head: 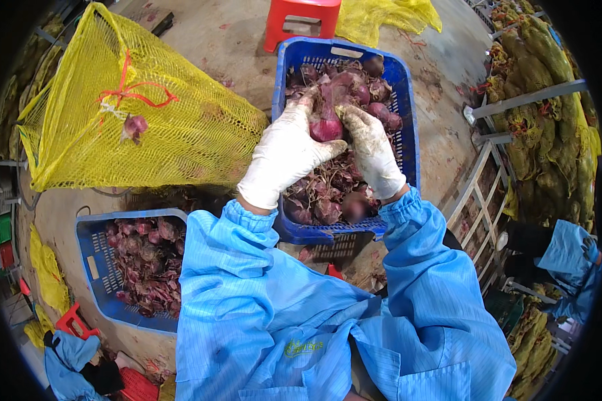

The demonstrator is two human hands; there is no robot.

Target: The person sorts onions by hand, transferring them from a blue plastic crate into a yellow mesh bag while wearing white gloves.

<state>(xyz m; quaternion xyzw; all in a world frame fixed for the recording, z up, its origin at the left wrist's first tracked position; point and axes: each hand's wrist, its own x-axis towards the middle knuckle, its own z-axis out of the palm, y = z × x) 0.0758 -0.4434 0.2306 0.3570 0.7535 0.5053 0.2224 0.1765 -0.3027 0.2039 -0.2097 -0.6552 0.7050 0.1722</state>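
Observation:
My left hand (288, 150), in a white glove, grips a red onion (326, 128) from its left side, thumb beneath it. Loose papery skin stands up from the onion's top. My right hand (370, 143), in a soiled white glove, has its fingertips close at the onion's right side; whether they pinch the skin I cannot tell. Both hands are over a blue plastic crate (412, 150) holding red onions (381, 113) and loose onion skins (341, 175).
A filled yellow mesh sack (180, 125) with red ties stands at left. Below it is a second blue crate (95, 290) of onions and skins. A red stool (301, 10) is beyond the crate. Stacked sacks and a metal frame (481, 185) line the right. Co-workers (574, 270) appear at both edges.

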